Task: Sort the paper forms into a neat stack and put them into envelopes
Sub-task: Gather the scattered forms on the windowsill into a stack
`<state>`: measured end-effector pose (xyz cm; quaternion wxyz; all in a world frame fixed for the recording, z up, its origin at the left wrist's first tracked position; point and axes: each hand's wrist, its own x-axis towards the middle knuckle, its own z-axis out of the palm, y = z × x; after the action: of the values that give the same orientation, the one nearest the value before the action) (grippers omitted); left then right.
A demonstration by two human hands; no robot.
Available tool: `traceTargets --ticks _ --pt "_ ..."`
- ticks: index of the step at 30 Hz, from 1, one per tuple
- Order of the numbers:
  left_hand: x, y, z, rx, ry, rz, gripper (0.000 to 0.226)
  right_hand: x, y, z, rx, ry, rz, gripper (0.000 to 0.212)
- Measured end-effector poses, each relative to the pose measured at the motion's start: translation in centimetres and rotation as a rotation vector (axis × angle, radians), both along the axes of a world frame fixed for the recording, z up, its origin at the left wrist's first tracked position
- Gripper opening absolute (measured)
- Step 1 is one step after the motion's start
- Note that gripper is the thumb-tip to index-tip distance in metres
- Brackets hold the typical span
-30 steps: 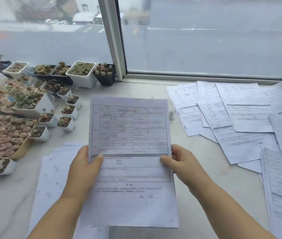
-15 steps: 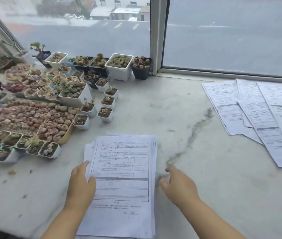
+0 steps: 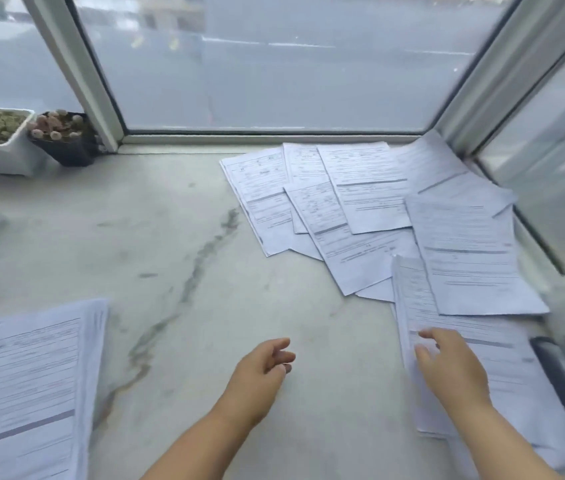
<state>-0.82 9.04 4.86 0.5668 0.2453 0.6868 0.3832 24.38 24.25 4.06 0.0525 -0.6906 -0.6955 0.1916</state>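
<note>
Head view: marble worktop (image 3: 177, 209) set in a glazed window corner. Loose forms (image 3: 371, 209) lie fanned and overlapping from 12 to 3 o'clock. Stacked forms (image 3: 28, 382) lie at 9 o'clock, squared but blurred. Left hand (image 3: 260, 372) hovers over bare marble near 6 o'clock, fingers loosely curled, holding nothing. Right hand (image 3: 450, 368) at 4 o'clock, fingers spread flat on the nearest loose sheet (image 3: 502, 372). Two plant pots (image 3: 21, 136) at 10 o'clock.
</note>
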Motion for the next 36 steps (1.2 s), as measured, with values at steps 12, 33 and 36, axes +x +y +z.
traceTargets --ticks 12,33,36 --pt "15.1 14.1 -1.3 -0.21 -0.437 0.255 0.031 15.8 7.5 -3.3 -0.107 -0.388 0.135 0.066" --pt "6.0 7.0 -1.6 -0.307 0.041 0.44 0.021 9.0 14.8 -2.7 -0.15 -0.098 0.34 0.107" --pt "1.9 4.6 -2.5 -0.322 0.051 0.569 0.022 7.8 14.3 -3.2 -0.134 -0.186 0.326 0.1"
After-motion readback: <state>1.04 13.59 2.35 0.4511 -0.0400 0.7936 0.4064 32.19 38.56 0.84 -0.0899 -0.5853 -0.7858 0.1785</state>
